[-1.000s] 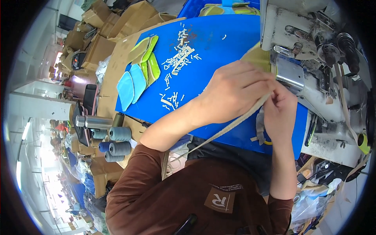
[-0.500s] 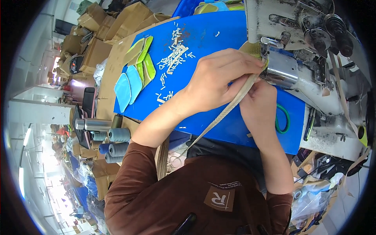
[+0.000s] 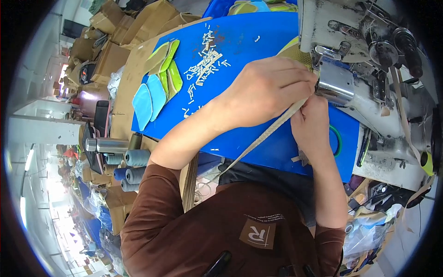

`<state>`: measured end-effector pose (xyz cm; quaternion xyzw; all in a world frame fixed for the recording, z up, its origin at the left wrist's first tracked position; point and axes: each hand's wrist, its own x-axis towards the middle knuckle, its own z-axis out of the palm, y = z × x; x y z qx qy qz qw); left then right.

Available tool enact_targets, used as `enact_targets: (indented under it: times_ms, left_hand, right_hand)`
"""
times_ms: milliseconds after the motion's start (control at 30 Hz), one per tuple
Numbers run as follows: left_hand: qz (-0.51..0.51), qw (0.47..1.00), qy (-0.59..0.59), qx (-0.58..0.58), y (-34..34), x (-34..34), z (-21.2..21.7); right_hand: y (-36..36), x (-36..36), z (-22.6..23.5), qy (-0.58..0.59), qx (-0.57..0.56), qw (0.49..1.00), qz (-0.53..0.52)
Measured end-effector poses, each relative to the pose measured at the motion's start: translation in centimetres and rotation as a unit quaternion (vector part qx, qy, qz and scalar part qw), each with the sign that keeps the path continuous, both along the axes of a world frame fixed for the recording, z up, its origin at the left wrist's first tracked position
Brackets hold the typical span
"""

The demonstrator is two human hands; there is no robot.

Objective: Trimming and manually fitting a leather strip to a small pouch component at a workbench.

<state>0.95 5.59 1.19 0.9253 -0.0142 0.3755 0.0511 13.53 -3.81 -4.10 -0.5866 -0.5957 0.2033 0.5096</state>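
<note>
At the sewing machine's metal arm (image 3: 339, 85), my left hand (image 3: 270, 90) is closed, fingertips pressing the edge of an olive mesh fabric piece (image 3: 297, 54) with a yellow-green border. A long beige binding tape (image 3: 272, 127) runs from the fingertips down toward my lap. Just below, my right hand (image 3: 311, 122) is curled with its fingers pinched on the tape close to the machine. The fingertips of both hands are partly hidden, and so is the fabric beneath them.
On the blue tabletop (image 3: 258, 41) lie pale thread and tape scraps (image 3: 205, 67), blue pieces (image 3: 150, 101) and yellow-green pieces (image 3: 170, 74). A green ring handle (image 3: 337, 141) shows beside my right wrist. Thread cones (image 3: 137, 158) and a steel flask (image 3: 108, 145) stand at left.
My left hand has moved slightly right and its fingers have drawn closer together. More of the mesh piece shows beyond it. My right hand has shifted a little right, beside the machine.
</note>
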Motion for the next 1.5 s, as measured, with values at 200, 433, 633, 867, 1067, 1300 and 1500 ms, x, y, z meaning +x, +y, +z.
enact_targets:
  times_ms: [200,433,633,867,1067,1300,1500]
  left_hand:
    - [-0.011,0.999,-0.033,0.028,-0.1,0.1,-0.1]
    - [-0.001,0.999,-0.007,0.036,-0.1,0.3,-0.2]
    - [0.016,0.999,-0.024,0.035,0.2,0.4,-0.6]
    - [0.024,0.999,-0.036,0.018,-0.6,0.1,-0.5]
    - [0.026,0.998,-0.052,0.000,-0.8,0.6,-1.0]
    - [0.046,0.995,-0.073,-0.051,-1.7,1.1,-1.6]
    - [0.063,0.991,-0.089,-0.076,-2.3,0.7,-1.7]
  right_hand:
    - [0.1,0.5,-0.3,0.032,0.066,0.997,0.027]
    - [-0.5,1.2,0.4,0.046,0.028,0.998,0.031]
    - [-1.0,1.5,1.5,0.075,0.003,0.995,0.061]
    - [-1.5,2.1,1.9,0.131,-0.022,0.987,0.096]
    - [-2.1,2.4,1.6,0.225,-0.036,0.969,0.097]
    - [-2.6,2.9,2.0,0.242,-0.074,0.966,0.058]
    - [-4.6,1.8,3.4,0.302,-0.099,0.948,0.019]
